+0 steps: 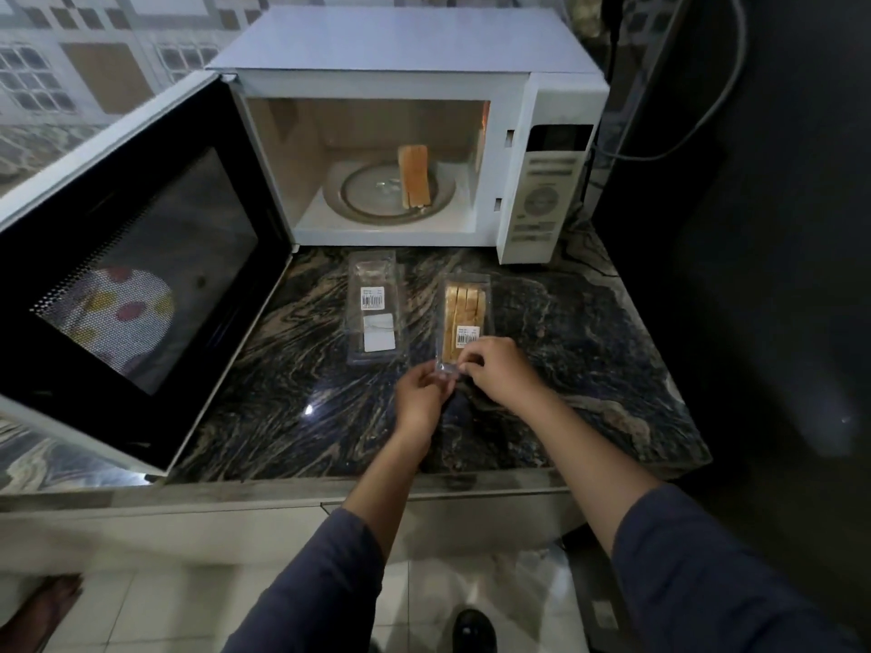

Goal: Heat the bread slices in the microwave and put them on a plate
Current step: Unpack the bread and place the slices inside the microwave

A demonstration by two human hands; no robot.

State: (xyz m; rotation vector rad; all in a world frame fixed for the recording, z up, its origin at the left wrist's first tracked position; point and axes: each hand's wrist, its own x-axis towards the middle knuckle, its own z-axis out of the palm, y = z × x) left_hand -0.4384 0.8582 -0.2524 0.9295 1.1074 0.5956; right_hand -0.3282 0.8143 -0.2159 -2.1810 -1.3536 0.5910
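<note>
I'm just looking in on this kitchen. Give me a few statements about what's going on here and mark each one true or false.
1. The microwave door is open. True.
2. The glass turntable is bare. False: bread slices stand on it.
3. Two clear packs lie on the counter. True: an emptied pack on the left and a full bread pack on the right.
4. The left hand and right hand are working at the near end of the full bread pack. True.
5. The full bread pack is inside the microwave. False: it lies on the counter in front of it.
</note>
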